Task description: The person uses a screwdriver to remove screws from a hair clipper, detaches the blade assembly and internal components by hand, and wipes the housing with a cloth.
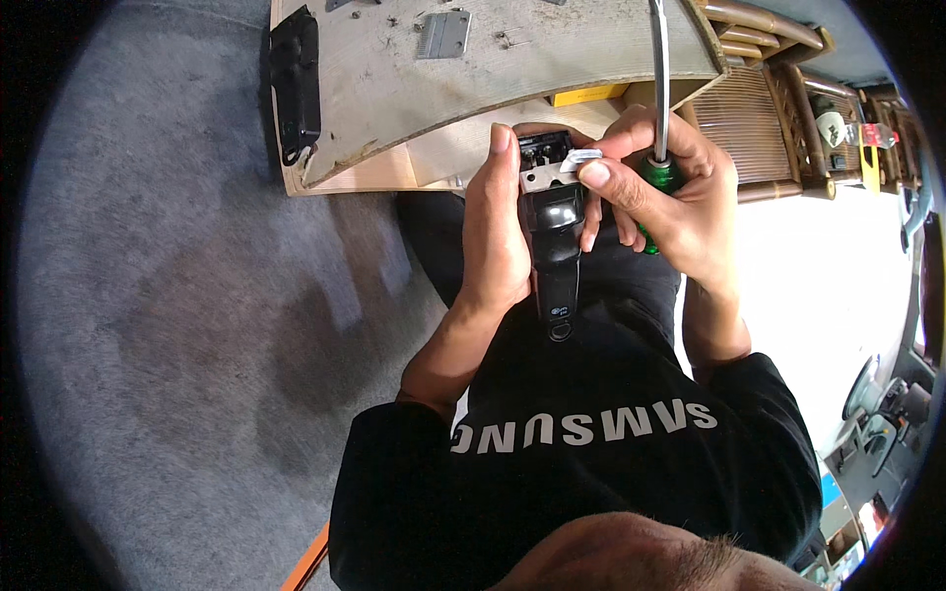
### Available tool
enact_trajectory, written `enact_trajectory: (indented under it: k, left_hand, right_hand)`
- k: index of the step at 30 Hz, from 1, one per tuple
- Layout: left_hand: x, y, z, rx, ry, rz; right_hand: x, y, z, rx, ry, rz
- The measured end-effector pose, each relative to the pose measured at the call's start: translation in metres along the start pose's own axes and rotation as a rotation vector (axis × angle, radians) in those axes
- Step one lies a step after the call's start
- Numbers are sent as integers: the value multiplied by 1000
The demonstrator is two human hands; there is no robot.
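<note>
My left hand (496, 241) is wrapped round a black hair clipper (558, 222), its thumb along the side. The clipper's upper end is open and shows dark inner parts and a metal plate with holes (540, 178). Between thumb and forefinger my right hand (680, 197) pinches a small pale piece (581, 158) against that plate; I cannot make out its exact kind. The same hand also keeps a screwdriver with a green handle (662, 175) in its curled fingers, shaft pointing away from me. Some left fingers are hidden behind the clipper.
Beyond my hands stands a worn table (394, 108). On it lie a toothed metal clipper blade (444, 35), several small screws (507, 39) and a black casing part (296, 87) at the left edge. A yellow box (589, 96) sits under the tabletop. Bamboo furniture (739, 128) is at the right.
</note>
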State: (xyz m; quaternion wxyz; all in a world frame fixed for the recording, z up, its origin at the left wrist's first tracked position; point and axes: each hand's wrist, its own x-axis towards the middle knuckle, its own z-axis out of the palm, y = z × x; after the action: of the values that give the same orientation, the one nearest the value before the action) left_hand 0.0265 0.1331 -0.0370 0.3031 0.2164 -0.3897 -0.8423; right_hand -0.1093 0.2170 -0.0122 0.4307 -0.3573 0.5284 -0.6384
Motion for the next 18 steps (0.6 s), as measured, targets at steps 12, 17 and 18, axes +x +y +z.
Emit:
enact_trajectory:
  k: [12, 17, 18]
  left_hand:
    - [-7, -1, -15, 213, 5, 8]
    - [-27, -25, -31, 135, 132, -208]
    - [-33, -33, -32, 127, 144, -220]
  right_hand:
    - [-3, 12, -12, -513, -86, -506]
    - [-14, 43, -17, -530, -179, -426]
    - [-19, 50, -18, -527, -186, -409]
